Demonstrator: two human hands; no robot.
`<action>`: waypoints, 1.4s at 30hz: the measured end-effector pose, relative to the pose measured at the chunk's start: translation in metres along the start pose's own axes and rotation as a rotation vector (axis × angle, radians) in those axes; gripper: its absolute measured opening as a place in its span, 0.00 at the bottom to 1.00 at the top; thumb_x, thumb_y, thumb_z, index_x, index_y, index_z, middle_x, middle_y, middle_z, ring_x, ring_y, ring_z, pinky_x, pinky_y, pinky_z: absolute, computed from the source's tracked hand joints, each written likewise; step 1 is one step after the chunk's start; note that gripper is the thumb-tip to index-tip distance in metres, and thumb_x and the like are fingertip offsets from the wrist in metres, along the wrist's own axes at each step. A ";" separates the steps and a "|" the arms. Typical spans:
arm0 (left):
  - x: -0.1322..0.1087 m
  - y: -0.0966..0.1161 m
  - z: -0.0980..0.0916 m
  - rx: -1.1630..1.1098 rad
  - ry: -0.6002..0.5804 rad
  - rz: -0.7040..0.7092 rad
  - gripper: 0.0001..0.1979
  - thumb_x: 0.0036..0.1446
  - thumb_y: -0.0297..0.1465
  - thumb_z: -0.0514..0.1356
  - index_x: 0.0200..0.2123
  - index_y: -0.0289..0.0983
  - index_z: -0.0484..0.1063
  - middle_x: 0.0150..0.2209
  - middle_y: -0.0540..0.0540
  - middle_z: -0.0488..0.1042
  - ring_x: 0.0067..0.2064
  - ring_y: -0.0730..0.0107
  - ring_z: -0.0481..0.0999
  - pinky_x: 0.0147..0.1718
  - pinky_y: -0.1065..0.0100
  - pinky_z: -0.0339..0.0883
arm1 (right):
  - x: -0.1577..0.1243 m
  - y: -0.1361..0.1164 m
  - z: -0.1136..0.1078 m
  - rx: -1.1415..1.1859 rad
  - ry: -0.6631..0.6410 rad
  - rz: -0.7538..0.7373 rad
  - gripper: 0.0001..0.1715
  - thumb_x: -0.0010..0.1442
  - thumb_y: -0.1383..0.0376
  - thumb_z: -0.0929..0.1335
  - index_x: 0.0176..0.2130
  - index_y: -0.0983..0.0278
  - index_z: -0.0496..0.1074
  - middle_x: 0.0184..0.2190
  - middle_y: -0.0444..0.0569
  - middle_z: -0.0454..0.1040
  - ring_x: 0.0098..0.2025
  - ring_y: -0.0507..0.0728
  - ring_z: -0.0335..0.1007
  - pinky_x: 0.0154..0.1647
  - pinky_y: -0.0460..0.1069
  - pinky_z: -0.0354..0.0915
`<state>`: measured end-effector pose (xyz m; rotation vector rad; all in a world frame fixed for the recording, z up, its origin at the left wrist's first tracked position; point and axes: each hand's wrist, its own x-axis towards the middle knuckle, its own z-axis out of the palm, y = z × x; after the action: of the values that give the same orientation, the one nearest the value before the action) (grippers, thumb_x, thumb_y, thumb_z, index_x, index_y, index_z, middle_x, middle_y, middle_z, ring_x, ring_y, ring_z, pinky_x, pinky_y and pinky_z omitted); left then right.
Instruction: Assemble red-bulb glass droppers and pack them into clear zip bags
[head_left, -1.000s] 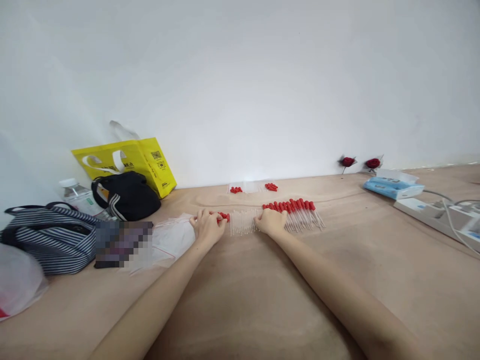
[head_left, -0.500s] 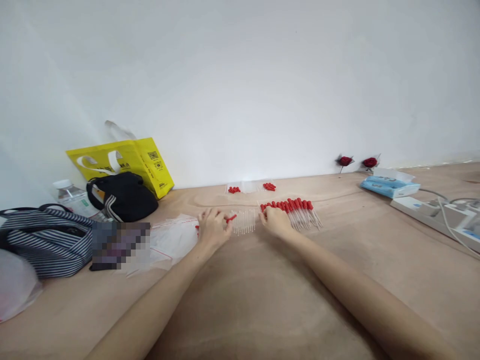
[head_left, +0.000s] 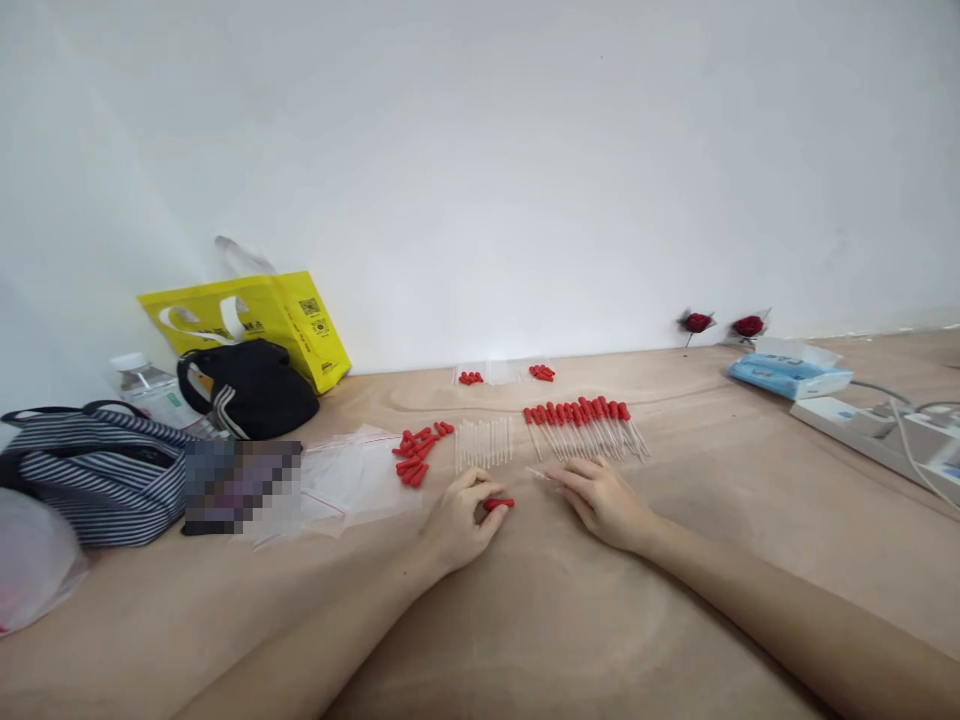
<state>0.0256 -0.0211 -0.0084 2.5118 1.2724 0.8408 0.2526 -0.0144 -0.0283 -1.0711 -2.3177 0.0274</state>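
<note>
My left hand pinches a red rubber dropper bulb between thumb and fingers, low over the table. Facing it, my right hand is closed on a thin clear dropper tube, whose end points left toward the bulb; the two are apart. Beyond the hands lies a row of bare clear tubes. To its right, several droppers with red bulbs fitted lie side by side, tips toward me. A loose pile of red bulbs lies left of the bare tubes.
Clear zip bags lie left of the pile, and another bag with red bulbs lies by the wall. A striped bag, black pouch and yellow bag stand left. At right are a tissue pack and power strip.
Both hands have drawn back toward me, away from the bulb pile and the finished droppers. The left hand carries a red bulb, and the right hand holds a clear tube, now tilted toward the left.
</note>
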 end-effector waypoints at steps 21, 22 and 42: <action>-0.001 0.001 0.003 -0.098 -0.032 -0.115 0.09 0.56 0.33 0.52 0.32 0.38 0.71 0.27 0.50 0.73 0.30 0.69 0.69 0.32 0.67 0.60 | -0.002 -0.027 0.006 0.032 0.074 -0.137 0.12 0.59 0.68 0.58 0.38 0.64 0.69 0.27 0.47 0.70 0.30 0.51 0.63 0.40 0.50 0.50; 0.000 0.000 0.004 -0.148 -0.046 -0.131 0.09 0.55 0.33 0.52 0.31 0.37 0.71 0.26 0.50 0.73 0.29 0.69 0.69 0.30 0.68 0.60 | -0.002 -0.027 0.006 0.027 0.071 -0.149 0.12 0.59 0.68 0.58 0.38 0.64 0.69 0.27 0.47 0.70 0.30 0.51 0.63 0.39 0.50 0.51; -0.010 0.011 -0.003 0.092 -0.020 0.174 0.06 0.54 0.30 0.52 0.28 0.38 0.68 0.25 0.51 0.73 0.30 0.70 0.69 0.46 0.59 0.49 | -0.001 -0.034 -0.001 -0.003 -0.003 -0.201 0.13 0.59 0.69 0.57 0.32 0.65 0.68 0.26 0.46 0.66 0.26 0.51 0.53 0.34 0.49 0.45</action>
<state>0.0265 -0.0359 -0.0055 2.7282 1.1229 0.8080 0.2301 -0.0390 -0.0192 -0.8346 -2.4178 -0.0518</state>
